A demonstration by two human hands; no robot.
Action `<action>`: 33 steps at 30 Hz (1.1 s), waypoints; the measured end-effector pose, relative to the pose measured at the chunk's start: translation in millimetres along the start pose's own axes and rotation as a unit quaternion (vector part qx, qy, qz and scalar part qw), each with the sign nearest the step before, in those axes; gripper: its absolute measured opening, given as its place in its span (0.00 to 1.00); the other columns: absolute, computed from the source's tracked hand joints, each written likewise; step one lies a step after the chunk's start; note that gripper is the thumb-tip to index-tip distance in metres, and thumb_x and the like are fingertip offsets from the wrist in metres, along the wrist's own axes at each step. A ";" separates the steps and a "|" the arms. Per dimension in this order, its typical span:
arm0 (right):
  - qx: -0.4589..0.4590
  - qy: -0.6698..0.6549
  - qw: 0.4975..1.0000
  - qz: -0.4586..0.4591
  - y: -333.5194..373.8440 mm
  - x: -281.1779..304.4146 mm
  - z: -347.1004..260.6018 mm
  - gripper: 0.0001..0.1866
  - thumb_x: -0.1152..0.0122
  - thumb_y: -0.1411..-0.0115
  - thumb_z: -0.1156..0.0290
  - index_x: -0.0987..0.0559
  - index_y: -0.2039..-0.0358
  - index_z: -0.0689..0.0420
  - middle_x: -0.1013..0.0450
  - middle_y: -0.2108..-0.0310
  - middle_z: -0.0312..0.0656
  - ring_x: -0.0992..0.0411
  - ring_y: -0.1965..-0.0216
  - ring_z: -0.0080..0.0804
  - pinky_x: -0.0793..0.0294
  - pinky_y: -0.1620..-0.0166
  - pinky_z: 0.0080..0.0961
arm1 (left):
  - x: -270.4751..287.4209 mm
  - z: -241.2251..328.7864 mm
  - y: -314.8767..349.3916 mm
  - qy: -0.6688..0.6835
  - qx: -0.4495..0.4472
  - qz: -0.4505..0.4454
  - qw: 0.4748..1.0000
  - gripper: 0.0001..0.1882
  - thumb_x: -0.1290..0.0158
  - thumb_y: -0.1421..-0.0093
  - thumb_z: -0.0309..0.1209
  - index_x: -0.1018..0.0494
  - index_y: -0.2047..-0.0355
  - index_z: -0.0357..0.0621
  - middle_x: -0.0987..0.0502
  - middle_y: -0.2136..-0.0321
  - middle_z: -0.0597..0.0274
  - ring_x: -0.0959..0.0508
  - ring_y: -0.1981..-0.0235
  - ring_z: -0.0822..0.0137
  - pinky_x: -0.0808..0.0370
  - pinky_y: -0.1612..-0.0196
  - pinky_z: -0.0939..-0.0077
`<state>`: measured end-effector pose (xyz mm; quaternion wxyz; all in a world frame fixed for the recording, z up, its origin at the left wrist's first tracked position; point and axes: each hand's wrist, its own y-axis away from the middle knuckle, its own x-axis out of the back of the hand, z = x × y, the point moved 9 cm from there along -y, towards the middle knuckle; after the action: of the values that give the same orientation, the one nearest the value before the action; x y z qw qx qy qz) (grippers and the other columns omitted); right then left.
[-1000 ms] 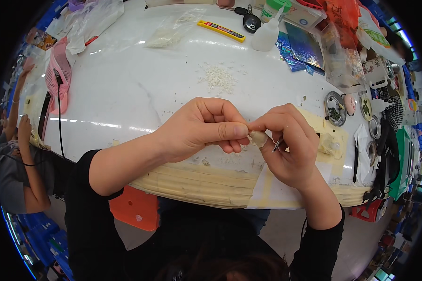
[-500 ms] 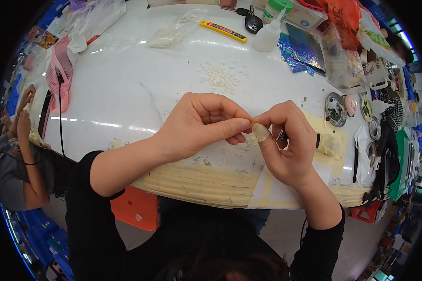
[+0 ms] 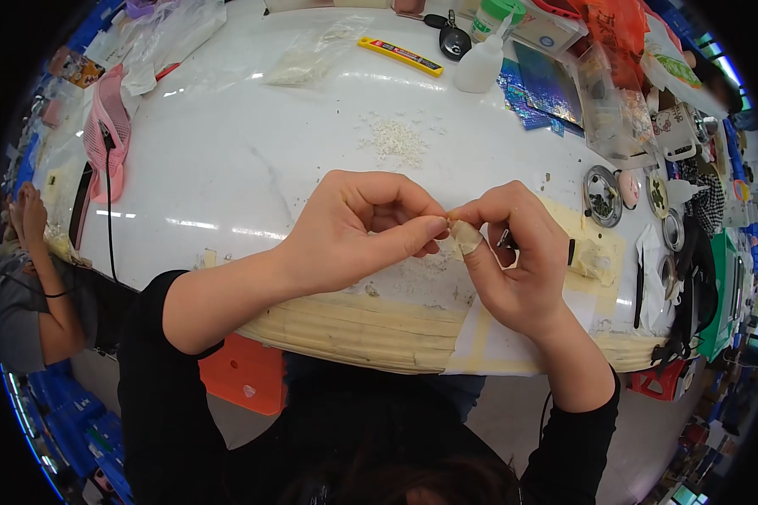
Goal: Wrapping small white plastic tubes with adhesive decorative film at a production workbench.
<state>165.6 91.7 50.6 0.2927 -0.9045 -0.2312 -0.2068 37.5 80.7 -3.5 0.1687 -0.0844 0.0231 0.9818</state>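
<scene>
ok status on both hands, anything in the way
Left hand and right hand pinched together above the white table. Taped right thumb between the fingertips. Nothing blocking.

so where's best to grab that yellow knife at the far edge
Take the yellow knife across its middle, pinching its two long sides from above. It lies flat and slim on the white table, with bare table on both long sides; the bottle stands just off its right end.

A glossy white table (image 3: 227,168) with a tape-wrapped front edge reflects overhead light.
</scene>
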 end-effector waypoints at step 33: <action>0.014 0.244 0.968 -0.049 1.9 -8.8 8.9 0.13 0.34 0.47 0.65 0.29 0.67 0.54 0.30 0.75 0.37 0.28 0.75 0.36 0.31 0.75 0.29 | -4.4 46.0 9.7 -0.323 -0.258 0.053 0.909 0.08 0.41 0.47 0.15 0.21 0.66 0.35 0.20 0.71 0.58 0.21 0.72 0.72 0.24 0.69 0.81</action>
<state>161.6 93.3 38.7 0.3422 -0.8101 -0.1997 -0.4322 31.2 73.6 42.7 0.0873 0.1985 -0.2826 0.9344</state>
